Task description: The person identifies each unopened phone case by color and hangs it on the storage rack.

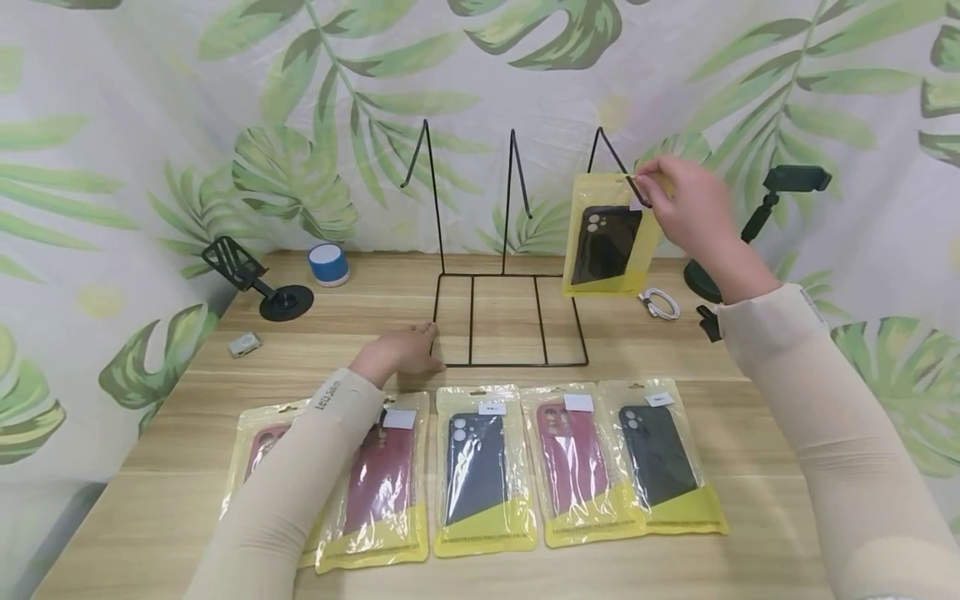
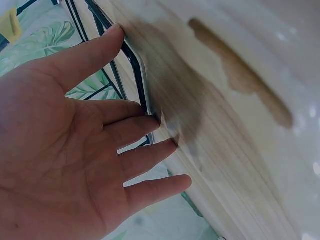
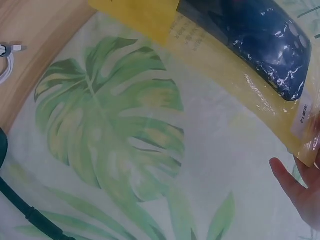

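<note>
At two o'clock on the wire display rack (image 1: 510, 275), the right hand (image 1: 686, 208) pinched a light, slippery, floppy bagged phone case (image 1: 606, 242) by its top edge, seemingly the surest hold, while the flat left hand (image 1: 401, 350) steadied the base.

On my wooden table (image 1: 187, 500): blue-and-white round speaker (image 1: 328, 264), black phone stand (image 1: 255, 283), small silver clip player (image 1: 245, 344), coiled white cable (image 1: 660, 303), green tripod holder (image 1: 757, 225); leaf-print backdrop (image 1: 225, 125) behind.
</note>
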{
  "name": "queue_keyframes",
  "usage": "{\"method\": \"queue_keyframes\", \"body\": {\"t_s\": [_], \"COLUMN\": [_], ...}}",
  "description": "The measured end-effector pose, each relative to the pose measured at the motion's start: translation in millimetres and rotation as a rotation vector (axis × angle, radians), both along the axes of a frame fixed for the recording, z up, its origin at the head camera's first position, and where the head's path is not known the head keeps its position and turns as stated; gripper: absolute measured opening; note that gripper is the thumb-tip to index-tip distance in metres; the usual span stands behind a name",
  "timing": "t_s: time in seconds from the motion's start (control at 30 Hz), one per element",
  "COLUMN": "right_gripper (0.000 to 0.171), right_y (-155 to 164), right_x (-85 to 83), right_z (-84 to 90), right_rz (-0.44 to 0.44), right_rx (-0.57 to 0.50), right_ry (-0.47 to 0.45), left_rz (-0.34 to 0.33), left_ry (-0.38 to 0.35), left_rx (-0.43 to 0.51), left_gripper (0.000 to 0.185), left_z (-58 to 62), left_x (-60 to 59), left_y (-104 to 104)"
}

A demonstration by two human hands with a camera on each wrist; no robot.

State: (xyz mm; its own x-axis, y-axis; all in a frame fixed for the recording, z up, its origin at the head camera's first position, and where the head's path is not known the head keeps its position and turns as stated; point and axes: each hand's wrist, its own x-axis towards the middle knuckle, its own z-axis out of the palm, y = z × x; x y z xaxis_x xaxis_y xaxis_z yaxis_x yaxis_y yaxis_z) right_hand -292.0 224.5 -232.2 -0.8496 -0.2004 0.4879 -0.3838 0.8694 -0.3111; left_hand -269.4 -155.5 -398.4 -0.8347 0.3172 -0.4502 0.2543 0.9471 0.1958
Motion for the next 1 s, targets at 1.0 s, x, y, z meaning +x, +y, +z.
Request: {"method": "queue_keyframes", "body": {"t_s": [1.0], "right_gripper": [0.044], "right_y": [-27.8], "right_x": [-83.9], "right_z": [13.7], "right_rz": [-0.175], "right_rx": [0.0], "right_ry": [-0.146], "left_rz": [-0.007], "left_ry": [0.018], "left_rx": [-0.011], "left_gripper": [0.082], "left_z": [1.6], "left_x": [3.3], "left_y": [-0.9]}}
